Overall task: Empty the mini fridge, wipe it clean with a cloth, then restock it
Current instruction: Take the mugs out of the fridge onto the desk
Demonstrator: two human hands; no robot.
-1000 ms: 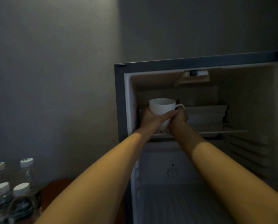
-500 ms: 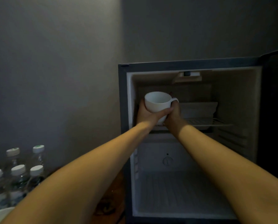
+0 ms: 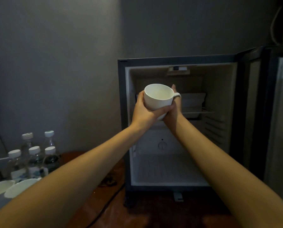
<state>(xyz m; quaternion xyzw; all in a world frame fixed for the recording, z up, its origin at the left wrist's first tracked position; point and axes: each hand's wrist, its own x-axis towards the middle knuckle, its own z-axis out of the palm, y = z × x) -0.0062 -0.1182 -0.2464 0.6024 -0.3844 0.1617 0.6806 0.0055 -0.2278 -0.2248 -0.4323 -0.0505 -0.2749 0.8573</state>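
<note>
An empty white cup (image 3: 158, 97) is held in front of the open mini fridge (image 3: 121, 122), just outside its upper left opening. My left hand (image 3: 143, 111) wraps its left side and underside. My right hand (image 3: 174, 111) cups it from the right, under the handle. Inside the fridge a white tray (image 3: 193, 102) lies on the wire shelf (image 3: 208, 111). The lower compartment holds nothing that I can see. The fridge door (image 3: 252, 112) stands swung open at the right.
Several clear water bottles (image 3: 35, 155) with white caps stand on the wooden surface (image 3: 107, 199) at the lower left. Two white cups (image 3: 10, 189) sit in front of them. A dark cable runs across the wood by the fridge's left foot.
Both hands have drawn the cup out of the fridge's upper shelf area, toward me and slightly up. The view has pulled back, so more bottles and two cups show at the left.
</note>
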